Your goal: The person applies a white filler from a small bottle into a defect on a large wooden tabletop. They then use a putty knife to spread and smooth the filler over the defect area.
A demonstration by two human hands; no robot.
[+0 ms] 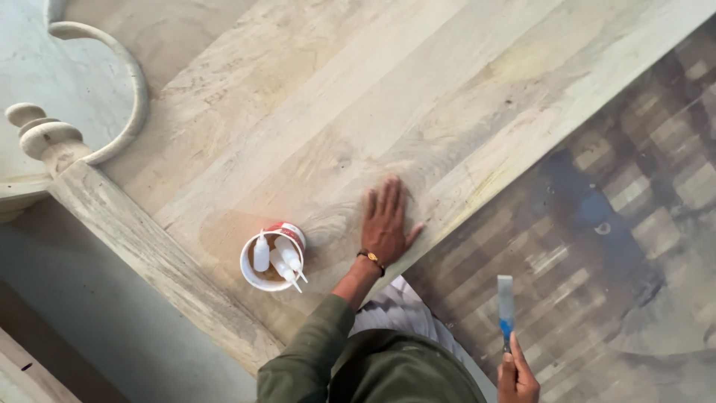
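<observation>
My left hand (385,222) lies flat, palm down with fingers apart, on a large pale unfinished wooden panel (328,112) near its lower edge. A dark bracelet sits on that wrist, below an olive sleeve. My right hand (515,379) at the bottom of the view is closed around the handle of a flat-bladed chisel (506,306), blade pointing up and away from me over the floor. Just left of my left hand a small white and red cup (270,257) stands on the panel with two or three small white squeeze bottles in it.
The panel is framed by a thick wooden rail (149,254) on its left side, ending in a turned finial (41,134) and a curved wooden arch (130,82). To the right is a checked floor (634,224) with dark stains. Grey floor lies at the lower left.
</observation>
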